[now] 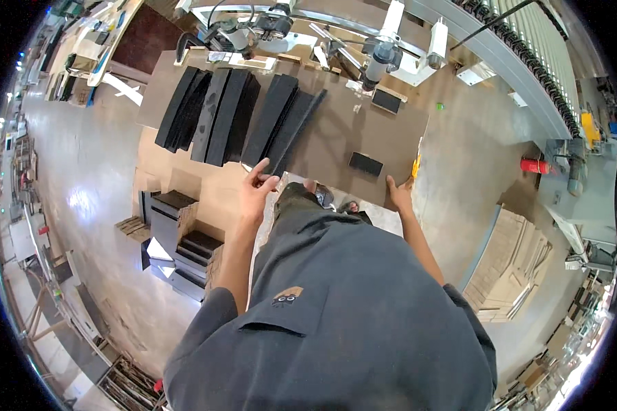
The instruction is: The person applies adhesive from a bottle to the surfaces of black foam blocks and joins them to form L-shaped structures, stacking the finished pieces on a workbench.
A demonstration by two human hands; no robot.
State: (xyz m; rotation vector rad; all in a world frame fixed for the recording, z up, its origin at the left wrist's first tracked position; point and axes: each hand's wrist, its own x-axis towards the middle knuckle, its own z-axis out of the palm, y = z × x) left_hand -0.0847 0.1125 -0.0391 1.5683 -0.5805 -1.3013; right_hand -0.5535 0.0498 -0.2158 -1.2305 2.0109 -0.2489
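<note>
My left hand (257,190) is at the near edge of a brown-topped table (349,137), its fingers apart and nothing visible in them. Its fingertips are close to the near end of a fanned stack of long black strips (291,127); whether they touch is hard to tell. More black strips lie in stacks (233,116) to the left. My right hand (400,194) rests at the table's near right corner, thumb and fingers spread. Beside its fingertips lies a small yellow tool (416,166). A short black block (366,164) lies on the table between my hands, nearer the right one.
Another black block (386,102) sits near machine heads (380,61) along the far edge. Stacked black pieces and cardboard (175,219) stand at lower left. A pile of brown boards (507,264) stands on the floor at right. A red cylinder (535,166) is beyond it.
</note>
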